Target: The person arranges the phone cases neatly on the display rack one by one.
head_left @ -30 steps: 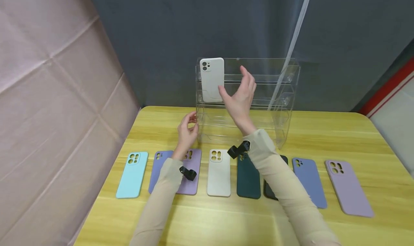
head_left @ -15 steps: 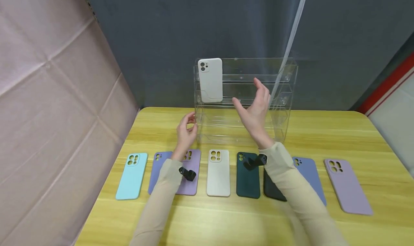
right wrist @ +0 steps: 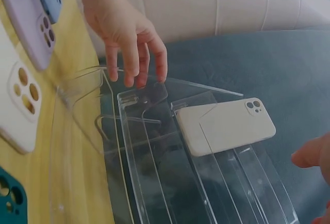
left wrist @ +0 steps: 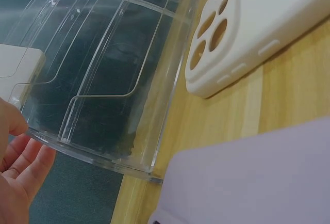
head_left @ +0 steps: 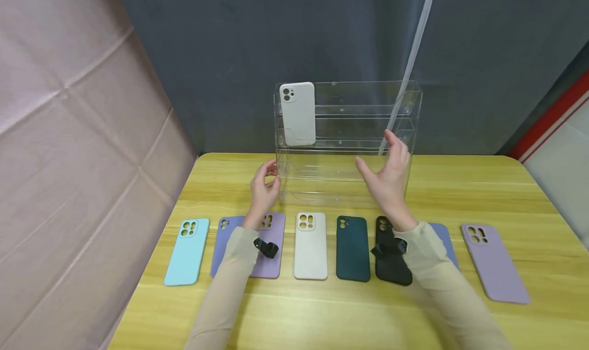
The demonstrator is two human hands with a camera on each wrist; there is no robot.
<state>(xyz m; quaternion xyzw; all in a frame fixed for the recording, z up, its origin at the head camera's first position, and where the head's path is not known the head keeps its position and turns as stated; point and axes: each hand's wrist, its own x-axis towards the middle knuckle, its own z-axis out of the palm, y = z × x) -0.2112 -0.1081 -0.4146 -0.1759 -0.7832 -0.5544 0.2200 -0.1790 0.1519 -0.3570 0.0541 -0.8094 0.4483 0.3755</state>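
Rightward went my spread right hand (head_left: 388, 179); my relaxed left hand (head_left: 264, 190) touches the tiered clear-acrylic rack (head_left: 340, 146), flat coloured phone cases (head_left: 311, 250) before it, room toward the worktop's (head_left: 465, 189) right edge.

- No text, label, brand, number or sign could be read in any of the three views.
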